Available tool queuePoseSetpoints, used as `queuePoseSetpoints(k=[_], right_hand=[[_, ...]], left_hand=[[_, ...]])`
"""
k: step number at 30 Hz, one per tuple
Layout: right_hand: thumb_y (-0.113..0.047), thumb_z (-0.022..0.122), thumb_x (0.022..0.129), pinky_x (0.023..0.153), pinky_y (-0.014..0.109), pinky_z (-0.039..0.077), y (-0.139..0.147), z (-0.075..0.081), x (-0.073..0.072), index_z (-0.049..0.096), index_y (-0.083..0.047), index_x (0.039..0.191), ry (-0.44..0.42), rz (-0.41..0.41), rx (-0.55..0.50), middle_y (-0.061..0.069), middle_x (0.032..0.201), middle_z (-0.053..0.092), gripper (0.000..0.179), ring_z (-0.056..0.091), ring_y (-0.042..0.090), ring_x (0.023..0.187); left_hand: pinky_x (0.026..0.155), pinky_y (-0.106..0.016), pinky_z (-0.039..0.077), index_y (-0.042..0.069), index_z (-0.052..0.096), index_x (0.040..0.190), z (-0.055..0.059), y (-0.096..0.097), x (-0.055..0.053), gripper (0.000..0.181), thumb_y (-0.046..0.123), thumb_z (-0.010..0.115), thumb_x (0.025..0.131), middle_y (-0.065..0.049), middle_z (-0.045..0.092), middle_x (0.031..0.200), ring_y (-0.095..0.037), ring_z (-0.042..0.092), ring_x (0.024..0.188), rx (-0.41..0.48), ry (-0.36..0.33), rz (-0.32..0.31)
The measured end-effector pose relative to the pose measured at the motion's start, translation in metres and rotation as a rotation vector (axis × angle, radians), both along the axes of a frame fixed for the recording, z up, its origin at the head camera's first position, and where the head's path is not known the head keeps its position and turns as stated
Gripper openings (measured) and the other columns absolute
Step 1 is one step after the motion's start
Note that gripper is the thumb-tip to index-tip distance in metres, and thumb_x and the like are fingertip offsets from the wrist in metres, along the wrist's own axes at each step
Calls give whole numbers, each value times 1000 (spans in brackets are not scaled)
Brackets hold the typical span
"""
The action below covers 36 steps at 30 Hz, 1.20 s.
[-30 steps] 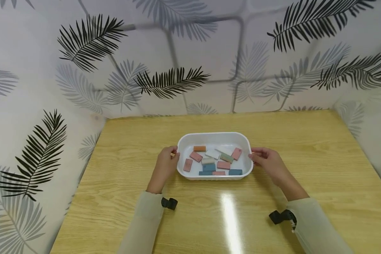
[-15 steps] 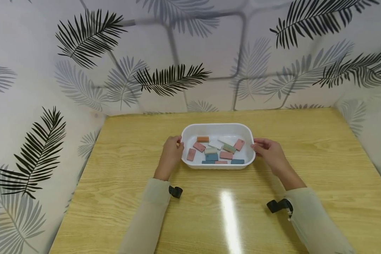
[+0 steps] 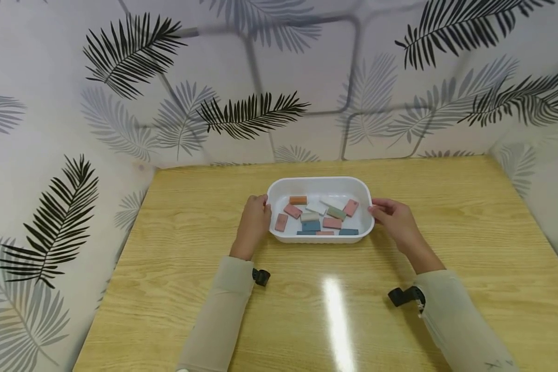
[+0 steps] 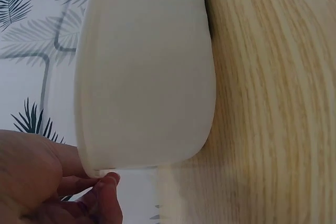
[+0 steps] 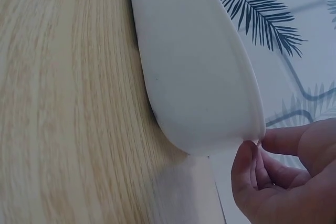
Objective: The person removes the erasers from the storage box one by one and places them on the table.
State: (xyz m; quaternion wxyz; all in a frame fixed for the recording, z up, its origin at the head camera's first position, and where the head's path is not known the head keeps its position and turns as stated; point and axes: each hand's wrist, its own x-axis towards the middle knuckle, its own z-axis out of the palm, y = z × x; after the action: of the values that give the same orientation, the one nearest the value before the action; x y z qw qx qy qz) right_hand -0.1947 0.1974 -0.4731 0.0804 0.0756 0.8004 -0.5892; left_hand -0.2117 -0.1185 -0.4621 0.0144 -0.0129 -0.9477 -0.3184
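Note:
A white, shallow plastic tub (image 3: pixel 320 239) with rounded corners sits toward the back of the wooden table. Inside lie several small flat blocks, among them an orange block (image 3: pixel 298 200), a green block (image 3: pixel 337 213), a blue block (image 3: pixel 311 226) and a pink block (image 3: pixel 332 223). At the tub's left end, my left hand (image 3: pixel 254 223) pinches the rim between thumb and fingers. My right hand (image 3: pixel 399 223) pinches the rim at the opposite end. Both wrist views show the tub's outer wall (image 4: pixel 147 77), with fingertips at its lip; the blocks are hidden there.
The wood-grain table (image 3: pixel 307 320) extends around the tub on all sides, with a bright light reflection near the front. A wall covering (image 3: pixel 297 62) with a leaf pattern rises directly behind the table's back edge. Black straps with small devices sit on both wrists.
Both hands have moved the tub away from the body, toward the table's back edge, and slightly right. Most of that shift came in the first half second. The grip looks the same.

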Motion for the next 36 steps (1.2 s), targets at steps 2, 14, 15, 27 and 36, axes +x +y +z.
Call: queuePoseSetpoints(k=[2,14,15,27,36], right_hand=[[-16,54,94,82,27,48,0,-2,0,50,5,127,30,-2,31,20,115,52,39,51,19,98],[-6,62,86,89,52,36,-24,11,7,64,2,110,467,189,538,19,108,59,25,51,36,102],[-6,63,86,89,52,36,-27,14,6,64,1,109,468,236,558,18,108,61,24,51,35,102],[-15,66,86,82,41,46,-57,2,-17,66,2,104,308,576,618,11,98,66,24,58,24,91],[-8,68,81,75,37,45,-72,-1,-23,67,-2,97,249,575,721,4,83,62,17,53,19,77]], left_hand=[[86,-38,45,-5,52,125,-2,2,2,33,10,47,96,-20,52,113,-27,53,102,-33,12,12],[66,-39,47,3,52,112,-11,0,0,31,26,53,91,-13,52,100,-28,52,85,-286,206,83],[64,-39,45,4,51,108,-12,-2,-1,30,28,54,91,-13,51,97,-28,51,82,-311,240,77],[72,-38,37,4,54,100,-19,-6,-18,32,34,52,89,-9,54,92,-26,47,85,-533,250,-55],[77,-36,33,6,50,103,-19,4,-20,23,26,50,91,-7,49,96,-23,41,89,-560,166,-79]])
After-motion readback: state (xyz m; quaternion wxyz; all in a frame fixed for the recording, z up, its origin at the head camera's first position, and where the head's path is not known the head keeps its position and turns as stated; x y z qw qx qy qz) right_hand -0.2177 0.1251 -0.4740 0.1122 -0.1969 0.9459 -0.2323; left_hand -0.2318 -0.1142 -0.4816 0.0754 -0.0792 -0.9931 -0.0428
